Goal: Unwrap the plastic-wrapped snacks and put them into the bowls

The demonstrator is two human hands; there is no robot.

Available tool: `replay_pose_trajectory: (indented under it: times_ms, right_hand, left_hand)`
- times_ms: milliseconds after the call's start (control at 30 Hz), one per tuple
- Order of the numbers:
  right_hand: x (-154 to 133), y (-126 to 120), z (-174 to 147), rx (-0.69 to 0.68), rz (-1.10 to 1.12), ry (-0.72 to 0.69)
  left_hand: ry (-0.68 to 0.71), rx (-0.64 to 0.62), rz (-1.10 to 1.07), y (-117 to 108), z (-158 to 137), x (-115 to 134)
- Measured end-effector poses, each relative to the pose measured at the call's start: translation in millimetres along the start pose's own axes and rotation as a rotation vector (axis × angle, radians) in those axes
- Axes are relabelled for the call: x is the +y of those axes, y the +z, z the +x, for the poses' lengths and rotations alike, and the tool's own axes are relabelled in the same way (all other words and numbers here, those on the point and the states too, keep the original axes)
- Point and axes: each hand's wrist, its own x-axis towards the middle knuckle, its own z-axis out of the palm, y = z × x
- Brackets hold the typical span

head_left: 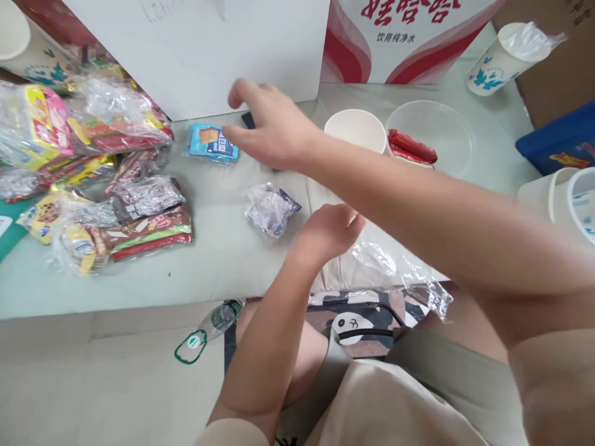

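My right hand (pixel 269 124) reaches across to the left above the table, thumb and fingers apart, with nothing visible in it. Its thumb is close to a blue snack packet (pixel 211 142); I cannot tell whether they touch. Partly behind that hand lies a dark flat object (pixel 248 119). Nearer the table's front, my left hand (pixel 331 230) has its fingers curled in, and what they hold, if anything, is hidden. Just past its fingertips lies a crumpled clear plastic bag (pixel 395 266) that hangs over the table edge. A purple-wrapped snack (pixel 272 210) rests left of this hand.
Snack packets (pixel 139 198) are heaped at left. A white bowl (pixel 356 129) and a clear round lid (pixel 458 139) with red-wrapped sticks (pixel 413 145) are beyond my right forearm. Boxes (pixel 242 56) stand behind. Paper cups (pixel 495 68) are at right; a bottle (pixel 223 319) is below the table edge.
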Motion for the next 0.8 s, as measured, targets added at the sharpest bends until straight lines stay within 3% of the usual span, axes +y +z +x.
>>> replay_pose_trajectory:
  times_ms: [67,133,200,233,300,367,500,700,800]
  right_hand:
    - [10.4,-29.7,-57.3,0.005,0.14,-0.378]
    - [40.1,-51.8,-119.7,0.195,0.266,-0.49]
    - [84.0,-61.3,-177.6,0.558,0.302,-0.319]
    - [107.9,-61.1,-202.9,0.656,0.329,-0.218]
    - [152.0,-53.1,-244.6,0.65,0.432,-0.033]
    - [184.1,-39.8,-273.0,0.589,0.512,-0.049]
    - [210.4,-20.1,-282.6,0.411,0.464,-0.123]
    - [216.8,-25.0,-229.3,0.445,0.481,0.07]
    - [216.1,-28.1,-218.8,0.536,0.465,0.152]
  left_hand:
    - [0.101,0.082,-0.119,-1.1,-0.6,-3.7]
    - [0.188,0.154,-0.293,-1.6,-1.2,-8.8]
    - [0.227,0.2,-0.472,-1.8,-2.0,-13.7]
    - [0.226,0.231,-0.549,-1.9,-2.2,-15.6]
    - [0.193,0.33,-0.659,-2.1,-1.3,-18.0]
    - [0.152,0.457,-0.731,-2.1,1.8,-18.7]
    - [0.091,0.625,-0.876,-2.2,12.2,-17.1]
    - [-0.125,0.661,-0.849,-8.2,17.6,-7.7]
    - [-0.149,0.675,-0.852,-7.3,17.0,-6.3]
